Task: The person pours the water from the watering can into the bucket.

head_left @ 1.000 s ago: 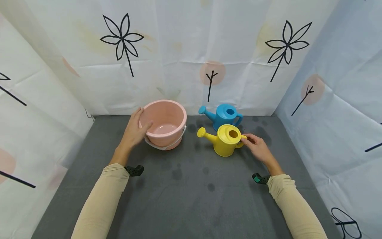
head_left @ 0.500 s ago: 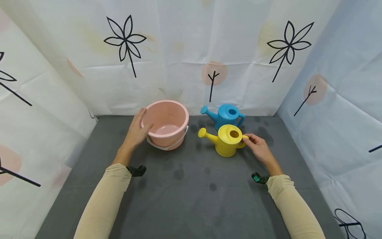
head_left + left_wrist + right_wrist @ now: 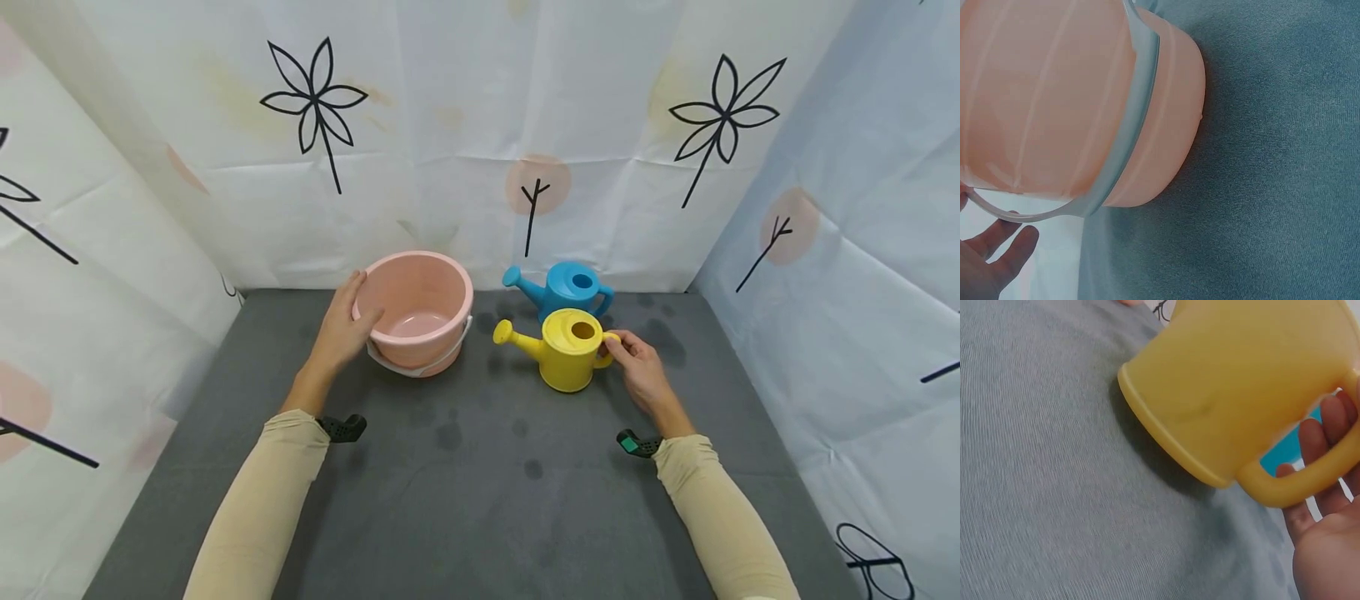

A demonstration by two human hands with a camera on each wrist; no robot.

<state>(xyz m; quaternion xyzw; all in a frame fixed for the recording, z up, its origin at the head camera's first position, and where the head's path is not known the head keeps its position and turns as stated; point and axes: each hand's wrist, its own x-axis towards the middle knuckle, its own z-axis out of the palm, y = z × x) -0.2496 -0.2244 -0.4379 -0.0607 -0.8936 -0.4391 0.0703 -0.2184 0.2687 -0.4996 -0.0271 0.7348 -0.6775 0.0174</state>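
Observation:
A pink bucket with a pale bail handle hanging down its side stands upright at the back of the table. My left hand holds its rim at the left, thumb over the edge and the other fingers along the outside. Right of the bucket, a yellow watering can is upright, spout to the left. My right hand grips its handle, with fingers passing through the loop. Whether the can's base touches the table is hard to tell. A blue watering can stands close behind, partly hidden by the yellow one.
The dark grey table carries several darker spots. White patterned cloth walls it in at the back and both sides. Black wrist cameras sit at both sleeves.
My right hand has shifted a little left with the yellow watering can, and its fingers sit further into the handle. The left hand and the bucket keep their place.

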